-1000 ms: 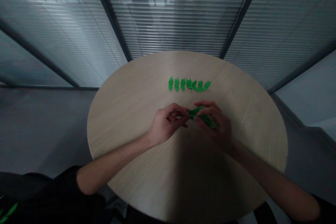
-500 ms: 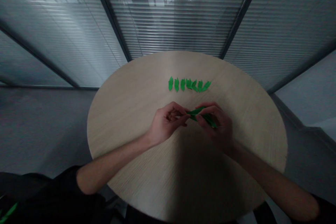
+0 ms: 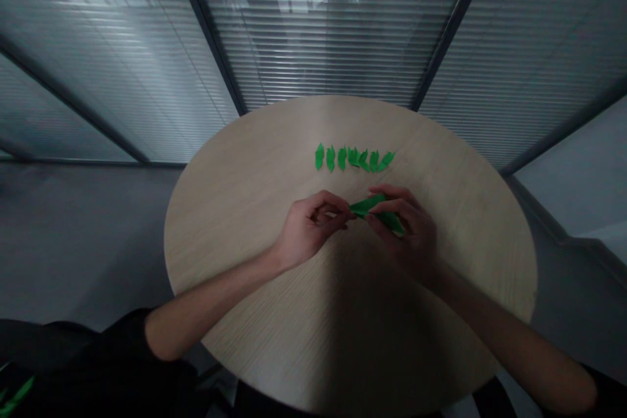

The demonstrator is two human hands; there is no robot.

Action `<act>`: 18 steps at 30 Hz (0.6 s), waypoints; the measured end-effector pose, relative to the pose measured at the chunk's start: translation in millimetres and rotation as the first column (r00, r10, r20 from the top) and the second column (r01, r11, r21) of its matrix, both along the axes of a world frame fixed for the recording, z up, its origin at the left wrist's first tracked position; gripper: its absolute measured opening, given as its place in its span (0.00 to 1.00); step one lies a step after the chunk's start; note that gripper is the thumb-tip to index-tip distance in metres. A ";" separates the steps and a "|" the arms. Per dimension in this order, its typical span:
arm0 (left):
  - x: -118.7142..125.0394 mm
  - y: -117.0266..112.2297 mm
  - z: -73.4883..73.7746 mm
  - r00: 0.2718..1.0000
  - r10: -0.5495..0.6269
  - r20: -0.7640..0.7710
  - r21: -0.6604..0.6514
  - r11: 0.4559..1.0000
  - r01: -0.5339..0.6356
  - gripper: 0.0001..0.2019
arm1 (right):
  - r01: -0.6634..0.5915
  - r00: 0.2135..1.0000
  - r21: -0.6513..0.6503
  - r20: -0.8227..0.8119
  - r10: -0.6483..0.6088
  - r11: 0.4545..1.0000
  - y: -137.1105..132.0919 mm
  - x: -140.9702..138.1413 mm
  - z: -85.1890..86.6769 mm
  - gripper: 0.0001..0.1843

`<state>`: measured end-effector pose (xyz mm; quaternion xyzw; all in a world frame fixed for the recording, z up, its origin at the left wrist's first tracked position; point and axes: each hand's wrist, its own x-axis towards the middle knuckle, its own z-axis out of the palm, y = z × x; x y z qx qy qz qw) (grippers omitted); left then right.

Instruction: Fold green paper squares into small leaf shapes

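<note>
A piece of green folded paper (image 3: 367, 206) stretches between my two hands above the table. Its left tip is pinched between the thumb and fingers of my left hand (image 3: 316, 222). Thumb and fingers of my right hand (image 3: 409, 228) close on its middle, and another part of the green paper shows under those fingers; whether it is the same piece I cannot tell. Beyond the hands, several small green folded pieces (image 3: 341, 158) lie in a row, the ones on the right closer together and tilted.
The round wooden table (image 3: 225, 209) spreads beneath both arms. Glass panels with horizontal blinds (image 3: 318, 65) and dark frames stand behind its far edge. Grey floor (image 3: 88, 228) shows on the left. A dark shadow falls across the table's near part.
The green paper between my hands shows a broader face now. My right fingers have shifted slightly, while my left hand keeps its pinch. The row of pieces is unchanged.
</note>
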<state>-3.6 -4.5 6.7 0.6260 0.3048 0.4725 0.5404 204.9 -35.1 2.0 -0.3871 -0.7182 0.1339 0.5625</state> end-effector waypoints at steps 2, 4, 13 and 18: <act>-0.2 -0.4 0.6 1.000 0.004 -0.015 0.000 1.000 -0.004 0.09 | 0.010 1.000 0.004 0.002 -0.010 1.000 -0.5 -0.4 0.7 0.05; -0.4 -0.7 1.4 0.999 0.009 -0.034 0.007 1.000 -0.009 0.09 | 0.010 1.000 0.004 0.004 -0.010 1.000 -1.3 -1.3 2.0 0.05; 3.6 -3.1 0.3 1.000 -0.014 0.005 -0.017 1.000 0.014 0.11 | -0.024 1.000 -0.003 -0.008 0.024 1.000 -3.9 -3.9 4.0 0.05; 5.1 -4.0 0.1 0.999 -0.022 0.040 -0.056 0.998 0.024 0.12 | -0.035 0.999 0.001 -0.002 0.035 0.999 -3.7 -3.2 3.1 0.04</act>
